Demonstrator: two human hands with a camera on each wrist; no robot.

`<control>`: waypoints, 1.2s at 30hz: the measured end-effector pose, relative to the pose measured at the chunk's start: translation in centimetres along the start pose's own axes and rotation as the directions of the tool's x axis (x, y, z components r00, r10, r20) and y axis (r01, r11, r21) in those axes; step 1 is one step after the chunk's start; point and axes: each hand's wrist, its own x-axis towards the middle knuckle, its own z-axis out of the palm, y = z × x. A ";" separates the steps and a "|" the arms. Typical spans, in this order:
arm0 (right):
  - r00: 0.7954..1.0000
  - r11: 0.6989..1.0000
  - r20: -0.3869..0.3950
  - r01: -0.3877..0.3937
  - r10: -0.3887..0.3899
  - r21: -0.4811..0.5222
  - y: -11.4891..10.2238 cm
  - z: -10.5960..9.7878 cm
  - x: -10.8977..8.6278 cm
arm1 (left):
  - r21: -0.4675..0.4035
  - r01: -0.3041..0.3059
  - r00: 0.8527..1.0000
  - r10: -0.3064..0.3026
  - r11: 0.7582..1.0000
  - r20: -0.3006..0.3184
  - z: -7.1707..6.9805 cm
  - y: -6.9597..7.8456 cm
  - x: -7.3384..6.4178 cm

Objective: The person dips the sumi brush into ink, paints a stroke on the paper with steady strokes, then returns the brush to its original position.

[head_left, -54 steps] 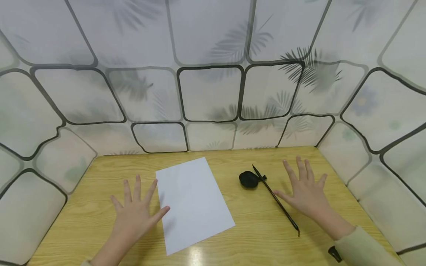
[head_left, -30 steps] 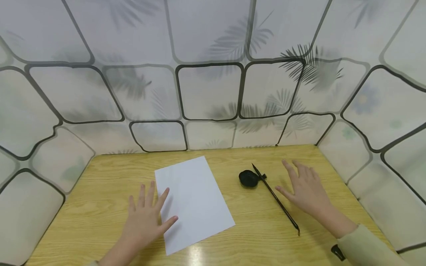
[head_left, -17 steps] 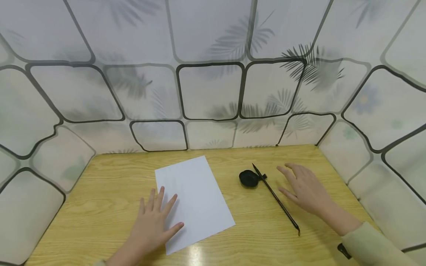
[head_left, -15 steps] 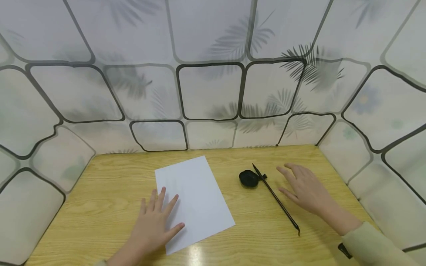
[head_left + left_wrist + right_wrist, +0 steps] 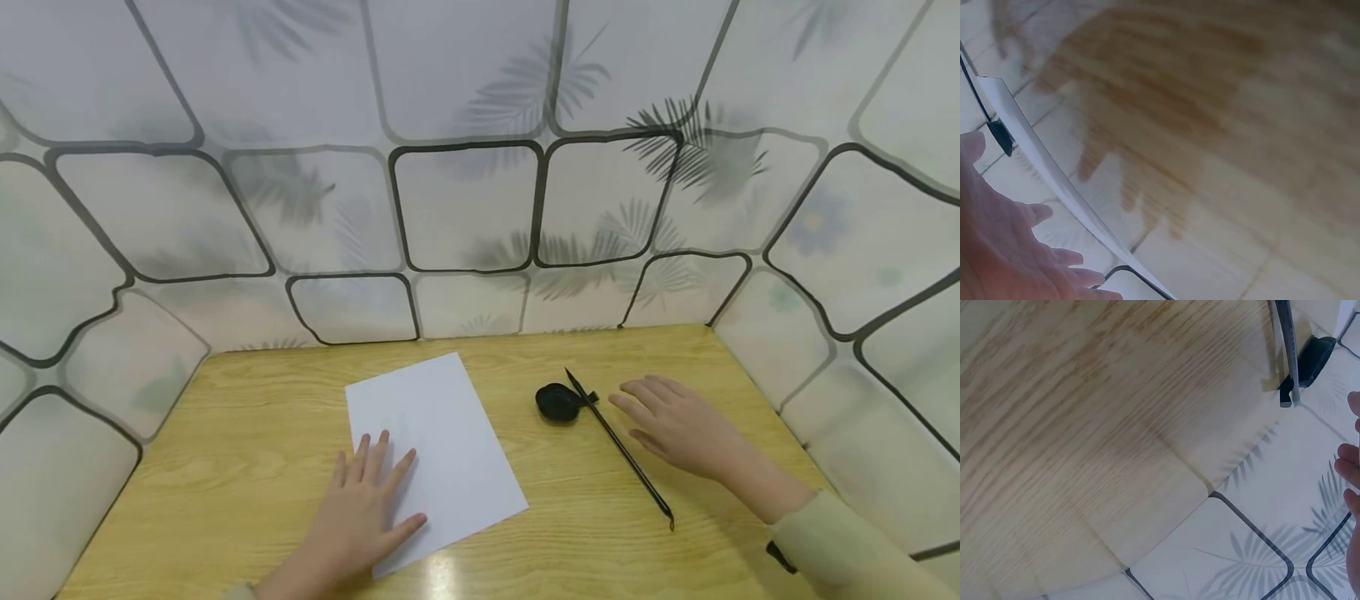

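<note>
The left grip spreads over blank white paper, the right grip relaxed near a brush, both empty.

Pale leaf-patterned walls along a wood-grained tabletop

White sheet flat; black brush across handle of black dish.
</note>
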 end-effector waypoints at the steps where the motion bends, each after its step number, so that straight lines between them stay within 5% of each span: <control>1: 1.000 1.000 -0.001 0.010 -0.010 -0.003 0.0 0.0 0.0 | -0.006 -0.003 1.000 0.003 1.000 0.003 0.0 0.0 0.0; 19: 0.978 0.973 0.076 0.201 -0.193 -0.116 -0.2 0.7 -0.1 | -0.004 -0.036 0.996 0.036 0.999 0.076 0.1 0.6 0.0; 27: 0.958 0.962 0.179 0.248 -0.226 -0.114 -0.8 0.6 -0.4 | -0.038 -0.046 0.995 0.049 0.998 0.089 0.1 0.6 -0.1; 36: 0.944 0.934 0.138 0.318 -0.298 -0.160 -0.8 1.3 -0.8 | -0.068 -0.036 0.989 0.045 0.997 0.139 0.4 0.6 0.0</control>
